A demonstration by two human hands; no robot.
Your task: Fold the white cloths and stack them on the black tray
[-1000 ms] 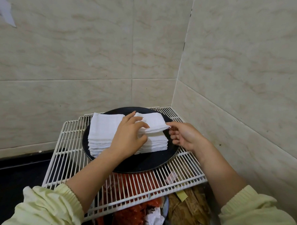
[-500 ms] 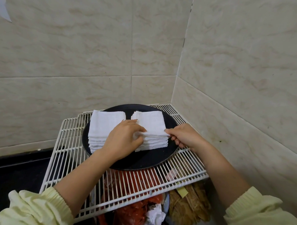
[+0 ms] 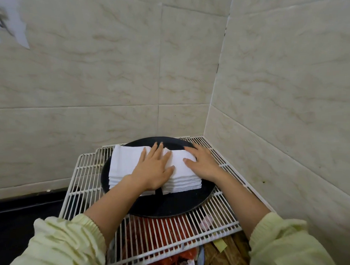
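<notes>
Head view: my left hand (image 3: 153, 171) lay flat with fingers spread, pressing across the gap between the left stack (image 3: 125, 162) and the right stack (image 3: 182, 182) of white cloths. My right hand (image 3: 202, 163) lay flat, fingers straight, on the right stack's outer edge. Both stacks sat side by side on the black tray (image 3: 167, 207), which rested on the wire rack (image 3: 85, 180).

Change: half a second before, my right hand pinched the top cloth's corner and my left fingers curled on it. Now neither hand pinched anything.

Judgement: the top cloth was placed and being smoothed. No unfolded cloth showed, so the task looked nearly complete.
</notes>
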